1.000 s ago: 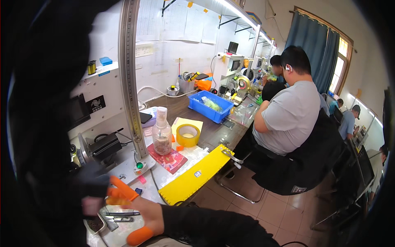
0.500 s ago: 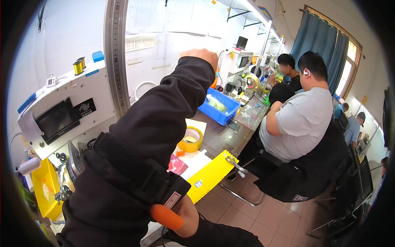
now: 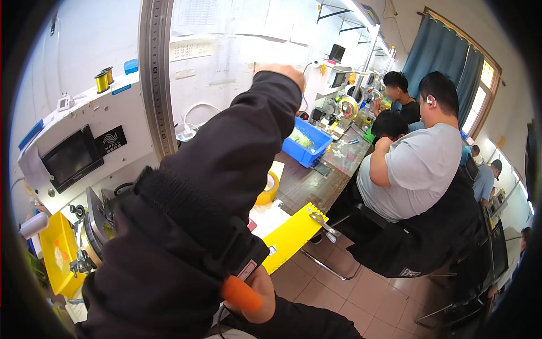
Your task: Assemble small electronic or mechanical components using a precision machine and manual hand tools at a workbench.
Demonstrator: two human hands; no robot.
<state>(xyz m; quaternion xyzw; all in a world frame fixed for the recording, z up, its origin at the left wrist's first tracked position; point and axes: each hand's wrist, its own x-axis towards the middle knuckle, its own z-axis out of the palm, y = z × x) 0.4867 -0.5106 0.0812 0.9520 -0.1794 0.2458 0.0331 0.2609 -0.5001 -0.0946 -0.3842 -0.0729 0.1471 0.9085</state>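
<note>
The person's left arm rises across the workbench view, wrapped in a black sleeve (image 3: 226,164) that runs from the lower left corner up to the left hand (image 3: 279,70) at top centre. Only the back of that hand shows, curled over, and whether it holds anything cannot be told. The right hand (image 3: 254,294), with an orange finger cover (image 3: 241,295) on one digit, lies against the strapped end of the sleeve near the lower edge. Its other fingers are hidden under the cloth, so its grip cannot be told either.

A second ago both hands were low at the bench by a small bottle. Half a second ago the arm was already up, and it stands much the same now. The bottle is now hidden behind the sleeve, and the yellow tape roll (image 3: 271,189), then in plain sight, shows only as a sliver beside the arm.

A white machine with a dark screen (image 3: 73,158) sits at left, with a yellow tray (image 3: 56,254) below it. A yellow board (image 3: 291,237) juts off the bench edge, and a blue bin (image 3: 316,148) stands farther along. A seated person in a grey shirt (image 3: 420,169) works at the bench on the right.
</note>
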